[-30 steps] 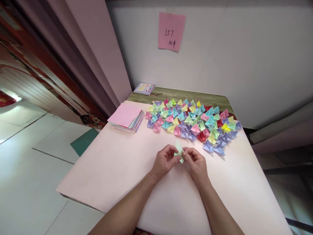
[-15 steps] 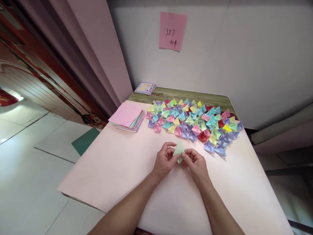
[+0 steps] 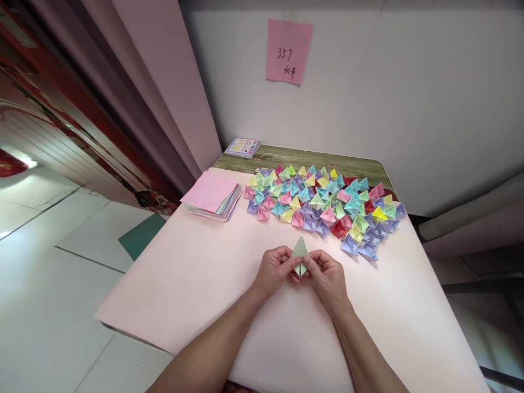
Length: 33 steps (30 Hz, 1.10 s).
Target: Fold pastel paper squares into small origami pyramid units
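Between my two hands is a pale green folded paper [image 3: 300,248], a pointed kite shape with its tip facing away from me and a slit at the near end. My left hand [image 3: 275,270] pinches its left side, thumb on top and fingers curled behind. On the right side, my right hand [image 3: 328,273] pinches it the same way. Both thumbs lie near the middle of the paper and almost meet. Just beyond my hands spread many small folded paper boats [image 3: 315,202] in several colours.
A stack of square coloured paper [image 3: 210,194], pink on top, lies at the left of the pale pink tabletop [image 3: 192,284]. Behind it sits a pack of cards or booklets [image 3: 243,147]. A pink note [image 3: 289,52] hangs on the wall. A green sheet [image 3: 141,234] shows beyond the left edge.
My left fingers have closed in behind the paper, and my left thumb has slid toward its middle. The slit at the paper's near end shows more plainly now.
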Available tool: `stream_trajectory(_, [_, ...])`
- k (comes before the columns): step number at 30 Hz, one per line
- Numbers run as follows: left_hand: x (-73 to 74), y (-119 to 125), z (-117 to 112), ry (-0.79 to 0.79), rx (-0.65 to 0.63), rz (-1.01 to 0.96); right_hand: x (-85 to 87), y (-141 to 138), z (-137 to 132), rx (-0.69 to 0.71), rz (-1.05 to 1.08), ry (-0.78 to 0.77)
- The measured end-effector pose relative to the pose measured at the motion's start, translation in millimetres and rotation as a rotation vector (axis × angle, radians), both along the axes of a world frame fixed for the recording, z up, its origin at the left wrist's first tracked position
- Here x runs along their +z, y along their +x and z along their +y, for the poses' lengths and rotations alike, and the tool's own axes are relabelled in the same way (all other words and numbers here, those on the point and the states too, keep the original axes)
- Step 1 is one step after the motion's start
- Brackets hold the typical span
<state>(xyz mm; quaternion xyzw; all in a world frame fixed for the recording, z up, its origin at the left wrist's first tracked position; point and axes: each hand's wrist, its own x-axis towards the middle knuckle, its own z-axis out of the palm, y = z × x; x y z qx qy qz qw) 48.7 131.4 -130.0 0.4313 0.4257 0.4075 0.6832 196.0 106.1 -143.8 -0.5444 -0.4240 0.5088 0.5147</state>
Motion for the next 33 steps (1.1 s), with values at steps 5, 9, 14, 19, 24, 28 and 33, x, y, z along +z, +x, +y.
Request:
stream_trajectory(5, [-0.7, -0.8, -1.1, 0.004, -0.028, -0.01, 2.2, 0.2, 0.9, -0.006, 0.018, -0.008])
stream_trajectory(9, [-0.9, -1.7, -0.3, 0.051, -0.061, -0.039, 6.0, 2.1, 1.6, -0.013, -0.006, 0.007])
stream_trajectory(14, [-2.6, -0.9, -1.4, 0.081, 0.012, -0.041, 5.6, 0.3, -0.4, -0.054, -0.124, 0.112])
stream_trajectory(19, [-6.4, 0.2, -3.1, 0.145, 0.003, 0.033, -2.2, -3.4, -1.5, -0.108, -0.128, 0.115])
stream_trajectory(24, [-6.6, 1.9, -5.2, 0.17, -0.01, 0.076, 0.2, -4.3, -2.6, -0.166, -0.181, 0.143])
stream_trajectory(28, [-2.6, 4.1, -6.5, 0.152, 0.015, 0.074, 2.6, -5.7, -4.1, -0.219, -0.317, 0.211])
stream_trajectory(33, [0.7, 2.5, -6.6, 0.131, 0.023, 0.04, 3.8, -8.6, -6.4, -0.29, -0.569, 0.298])
